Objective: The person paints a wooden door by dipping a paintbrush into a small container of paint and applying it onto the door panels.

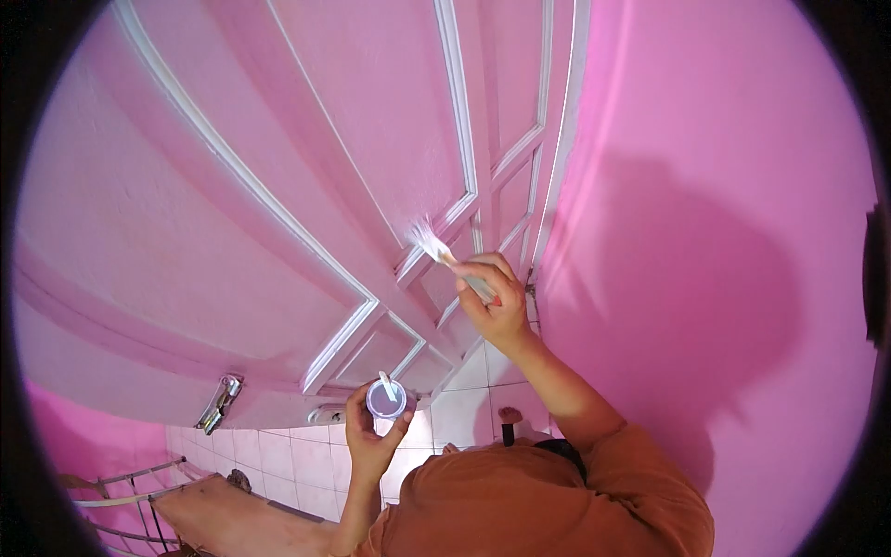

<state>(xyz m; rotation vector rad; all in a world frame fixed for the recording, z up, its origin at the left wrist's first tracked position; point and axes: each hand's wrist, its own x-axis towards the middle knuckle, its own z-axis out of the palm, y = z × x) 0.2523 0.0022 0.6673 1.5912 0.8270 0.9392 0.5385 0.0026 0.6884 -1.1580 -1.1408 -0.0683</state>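
In the head view, my right hand (pixel 492 297) is closed around the handle of a paintbrush (pixel 430 241). Its white-coated bristles touch the lower corner of a long panel on the pink door (pixel 371 102). White-painted moulding (pixel 455 93) edges several of the door's panels. My left hand (pixel 375 436) grips a small tub of pale paint (pixel 386 409) below the brush, close to the door's bottom part. A white stick (pixel 387 385) stands in the tub and leans on its rim.
A bright pink wall (pixel 705 139) rises on the right, with my shadow on it. White floor tiles (pixel 464 408) lie below. A metal door handle (pixel 220 405) juts out at lower left, near a metal rack (pixel 139 497) and a brown board (pixel 223 515).
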